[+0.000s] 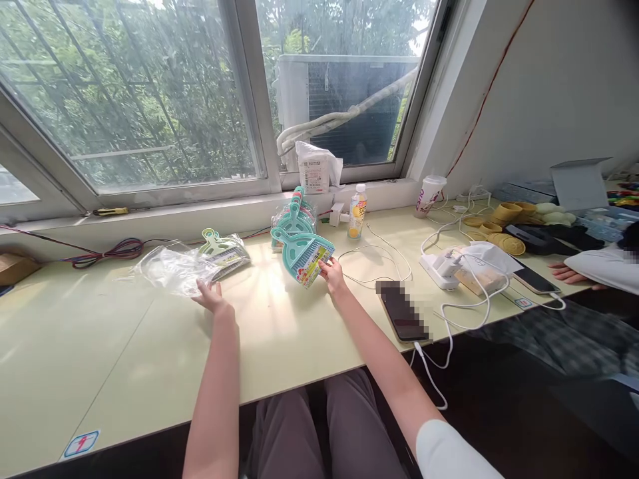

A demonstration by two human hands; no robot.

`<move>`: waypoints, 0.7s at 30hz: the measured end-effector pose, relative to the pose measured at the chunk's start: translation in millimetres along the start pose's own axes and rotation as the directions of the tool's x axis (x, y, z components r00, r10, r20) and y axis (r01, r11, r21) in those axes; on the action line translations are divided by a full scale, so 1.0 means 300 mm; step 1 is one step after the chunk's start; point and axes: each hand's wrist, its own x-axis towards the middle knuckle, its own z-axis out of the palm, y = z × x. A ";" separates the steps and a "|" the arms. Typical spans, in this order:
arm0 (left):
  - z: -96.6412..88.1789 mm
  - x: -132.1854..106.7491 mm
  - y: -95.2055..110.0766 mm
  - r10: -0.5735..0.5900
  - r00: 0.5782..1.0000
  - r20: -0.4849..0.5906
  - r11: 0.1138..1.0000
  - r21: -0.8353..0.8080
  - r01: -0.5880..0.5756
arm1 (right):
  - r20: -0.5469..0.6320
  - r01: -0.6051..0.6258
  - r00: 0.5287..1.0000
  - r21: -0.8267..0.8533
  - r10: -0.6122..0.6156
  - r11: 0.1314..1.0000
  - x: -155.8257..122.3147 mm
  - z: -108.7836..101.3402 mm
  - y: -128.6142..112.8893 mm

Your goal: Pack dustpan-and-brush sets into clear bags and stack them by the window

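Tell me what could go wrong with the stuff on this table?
1. The phone lies close to the front edge of the table, and its white cable droops over that edge, so a snag might drag the phone off.
2. The right hand holds the teal dustpan only at one end, so it could twist or slip.
3. The thin clear bag at the left hand looks floppy, so it might crumple.

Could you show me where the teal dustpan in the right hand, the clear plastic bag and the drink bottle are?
Teal dustpan (298,253): head view, near the middle of its pan.
Clear plastic bag (174,268): head view, on its crumpled middle.
Drink bottle (357,214): head view, on its label.
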 end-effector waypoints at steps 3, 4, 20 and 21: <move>0.039 -0.050 -0.029 -0.126 0.968 0.218 0.992 0.027 0.123 | 0.005 -0.013 1.000 0.003 0.013 1.000 -0.003 0.008 0.009; 0.054 -0.069 -0.039 -0.170 0.942 0.289 0.985 0.046 0.164 | 0.019 -0.015 1.000 -0.009 0.015 1.000 -0.005 0.010 0.012; 0.108 -0.194 -0.121 -0.340 0.657 0.673 0.934 0.326 0.149 | -0.039 -0.076 0.997 -0.465 0.065 0.882 0.008 -0.013 -0.002; 0.108 -0.188 -0.123 -0.336 0.666 0.666 0.935 0.320 0.152 | -0.131 -0.077 0.991 -0.442 0.020 0.894 0.022 -0.034 -0.019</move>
